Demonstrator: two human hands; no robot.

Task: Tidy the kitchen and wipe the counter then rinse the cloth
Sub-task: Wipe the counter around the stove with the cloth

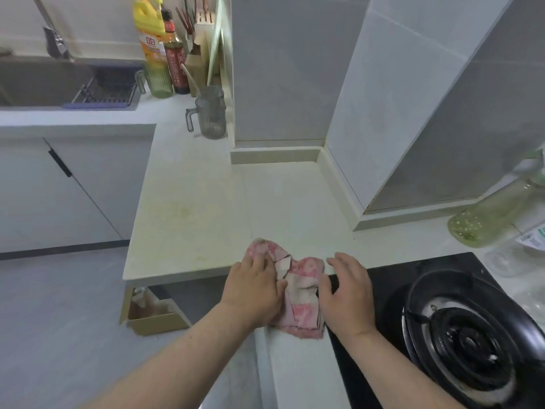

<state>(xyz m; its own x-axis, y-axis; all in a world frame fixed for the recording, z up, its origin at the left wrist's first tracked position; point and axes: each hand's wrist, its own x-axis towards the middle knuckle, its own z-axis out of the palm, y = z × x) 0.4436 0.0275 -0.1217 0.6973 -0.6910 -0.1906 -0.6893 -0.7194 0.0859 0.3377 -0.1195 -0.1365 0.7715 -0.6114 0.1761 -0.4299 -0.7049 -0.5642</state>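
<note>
Pressing the pink cloth [298, 290] flat, my left hand [255, 286] rests on its left part and my right hand [348, 293] beside its right edge, fingers spread, grasping nothing. Its long axis runs from my wrists toward the counter [191, 208] ahead. Beyond my left fingertips, far off, the sink [35, 81] holds a rack; two glass jugs look empty.

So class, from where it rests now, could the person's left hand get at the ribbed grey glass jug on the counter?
Probably yes: the left hand rests on the pink cloth, with bare counter leading to the jug.
</note>
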